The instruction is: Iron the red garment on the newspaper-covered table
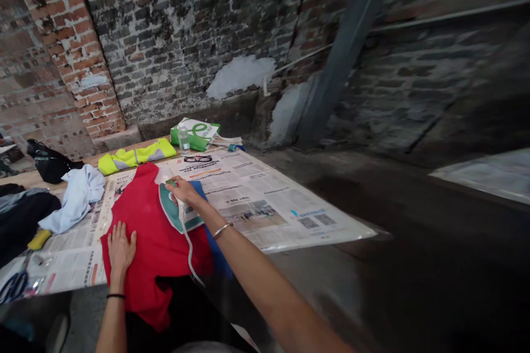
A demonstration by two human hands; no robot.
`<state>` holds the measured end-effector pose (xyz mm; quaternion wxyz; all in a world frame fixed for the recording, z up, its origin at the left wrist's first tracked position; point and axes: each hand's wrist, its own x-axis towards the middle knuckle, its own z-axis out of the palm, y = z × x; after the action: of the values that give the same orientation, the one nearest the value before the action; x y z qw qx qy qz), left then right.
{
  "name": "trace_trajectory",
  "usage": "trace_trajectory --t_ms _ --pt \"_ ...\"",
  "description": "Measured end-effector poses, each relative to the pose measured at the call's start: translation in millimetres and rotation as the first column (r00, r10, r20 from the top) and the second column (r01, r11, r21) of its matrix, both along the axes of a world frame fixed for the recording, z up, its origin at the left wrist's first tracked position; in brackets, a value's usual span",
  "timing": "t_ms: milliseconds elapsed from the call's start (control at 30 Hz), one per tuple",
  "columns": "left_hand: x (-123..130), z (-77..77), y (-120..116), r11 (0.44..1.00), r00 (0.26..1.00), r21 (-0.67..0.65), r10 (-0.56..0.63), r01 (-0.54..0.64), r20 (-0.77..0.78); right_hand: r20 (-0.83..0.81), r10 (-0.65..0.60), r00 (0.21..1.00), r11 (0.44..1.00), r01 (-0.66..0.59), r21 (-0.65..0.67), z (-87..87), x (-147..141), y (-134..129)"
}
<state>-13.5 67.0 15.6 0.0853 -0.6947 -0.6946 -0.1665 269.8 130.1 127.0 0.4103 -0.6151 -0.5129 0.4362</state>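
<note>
Iron (166, 208), teal and white: over the right part of a red garment (155, 240), near side of the bench (89, 161); whether its sole touches the cloth cannot be told. Cord (190, 253), white, running from the iron toward the near edge. Right hand (184, 190): closed around the iron's handle; silver bracelet (223, 230) at the wrist. Left hand (121, 248): open, laid flat on the red garment's left side; black band (116, 296) at the wrist. Red garment: spread out, its near end hanging over the bench edge. Blue cloth (199, 188): showing along the garment's right side. Newspaper sheets (265, 185): covering much of the bench. Eyeglasses (197, 159): beyond the iron. Far side: clear bottle (184, 140), just before a green-and-white bag (199, 128); fluorescent yellow garment (138, 157), grey-banded, left of these. Left: pale blue cloth (80, 196), crumpled; black bag (52, 162); dark clothing (25, 226), heaped; scissors (14, 287), near edge. Background: brick wall (174, 38), worn.
</note>
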Motion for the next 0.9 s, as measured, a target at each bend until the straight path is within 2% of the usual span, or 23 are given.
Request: trace_trajectory --t_ms 100,233,367,500,667,900 --pt "1 -2.5 -1 1.0 1.0 0.008 -0.002 0.002 -0.002 -0.017 0.063 0.998 0.998 -0.063 0.012 -1.7 2 -7" --pt "0 -4.7 0 1.0 1.0 0.023 -0.01 0.01 0.004 -0.021 0.159 0.987 0.987 -0.159 0.004 0.3 7 -35" --pt "0 -3.6 1 1.0 1.0 0.003 -0.005 0.005 0.014 -0.033 0.2 0.979 0.98 -0.2 0.002 4.1 10 -61" --pt "0 -2.2 0 1.0 1.0 -0.018 -0.001 0.002 0.013 -0.044 0.22 0.975 0.975 -0.22 -0.006 7.5 11 -73" --pt "-1 -1.4 1 1.0 1.0 -0.016 -0.001 0.001 0.008 -0.069 0.192 0.979 0.981 -0.194 -0.02 9.3 10 -62" --pt "-1 -0.7 1 1.0 1.0 -0.026 0.001 -0.001 -0.008 -0.049 0.017 0.999 1.0 -0.018 -0.02 1.5 0 -10"
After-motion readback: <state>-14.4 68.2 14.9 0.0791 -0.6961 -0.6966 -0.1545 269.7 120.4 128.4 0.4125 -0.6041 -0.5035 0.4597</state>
